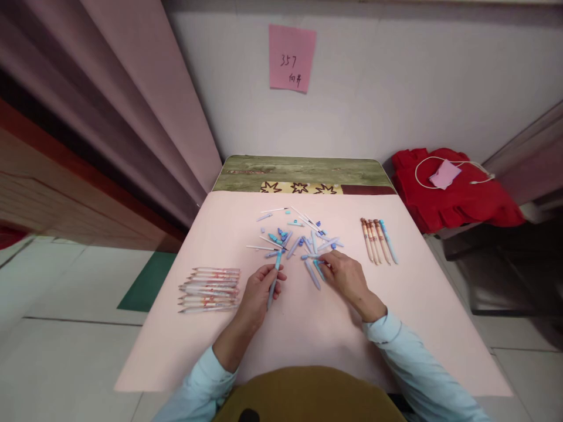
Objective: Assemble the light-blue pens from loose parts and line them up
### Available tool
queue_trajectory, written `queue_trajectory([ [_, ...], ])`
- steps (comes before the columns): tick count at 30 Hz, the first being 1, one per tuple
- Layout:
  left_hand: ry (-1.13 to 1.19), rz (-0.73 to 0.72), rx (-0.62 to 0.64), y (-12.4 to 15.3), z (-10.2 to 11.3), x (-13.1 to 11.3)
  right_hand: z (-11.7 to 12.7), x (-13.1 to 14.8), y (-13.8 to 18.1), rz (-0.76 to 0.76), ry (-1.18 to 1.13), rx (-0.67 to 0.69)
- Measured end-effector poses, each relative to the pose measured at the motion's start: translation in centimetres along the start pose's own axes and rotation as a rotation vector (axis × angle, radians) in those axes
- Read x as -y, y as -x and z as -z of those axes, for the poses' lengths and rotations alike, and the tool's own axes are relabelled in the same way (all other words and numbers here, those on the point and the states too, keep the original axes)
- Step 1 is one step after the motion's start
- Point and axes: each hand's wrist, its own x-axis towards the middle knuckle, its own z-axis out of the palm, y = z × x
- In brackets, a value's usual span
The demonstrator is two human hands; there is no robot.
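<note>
Head-cam view down onto a pale pink tabletop [308, 343] pushed against a white wall. A pink curtain [145, 99] hangs at far L.

L edge of tabletop: a bundle of white pens [211, 288] w/ orange-red print, lying side by side, tips pointing L. Approx. 9–10; overlap stops an exact count. Prob. parked there as one sorted batch, well apart from the loose bits.

Next: left hand [258, 293], closed round 1 light-blue pen barrel [274, 280]. The barrel points away from the person, far end toward the scatter, near end poking out below the fingers. It seems held that way so the far end faces the parts & the other hand.

Ctr: a scatter of pen parts [299, 237], i.e. blue barrels, small blue caps or tips, thin white refills. Too small & too overlapped to count; a couple of dozen at a guess. Spread loose, likely so each piece can be seen & picked. On the wall above: 1 pink sticky note [291, 57], handwritten "357".

Right hand [345, 275]: palm down at the near R edge of the scatter, fingertips on 2 blue barrels [313, 271]. Can't tell if it grips one or only touches.

R: row of whole pens [378, 240], 5 in all, 4 w/ brown print + 1 light blue. They lie parallel & touching, clear of the scatter, so apparently a separate batch.

Off the tabletop, far R: 1 red cloth [457, 199] w/ a pink slip [445, 174] on it.
</note>
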Motion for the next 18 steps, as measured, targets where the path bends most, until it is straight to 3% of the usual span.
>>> queue_trajectory([
  [6, 0.000, -0.005, -0.010, -0.2, -0.3, 0.2, -0.6, 0.9, 0.0, -0.051, -0.127, -0.130],
  [12, -0.017, -0.050, 0.021, 0.2, -1.1, -0.7, 0.0, 3.0, -7.1, 0.009, -0.197, -0.063],
  [18, -0.020, -0.091, 0.014, 0.7, -1.3, -2.0, -2.1, 6.3, -12.0, -0.043, -0.062, 0.050],
])
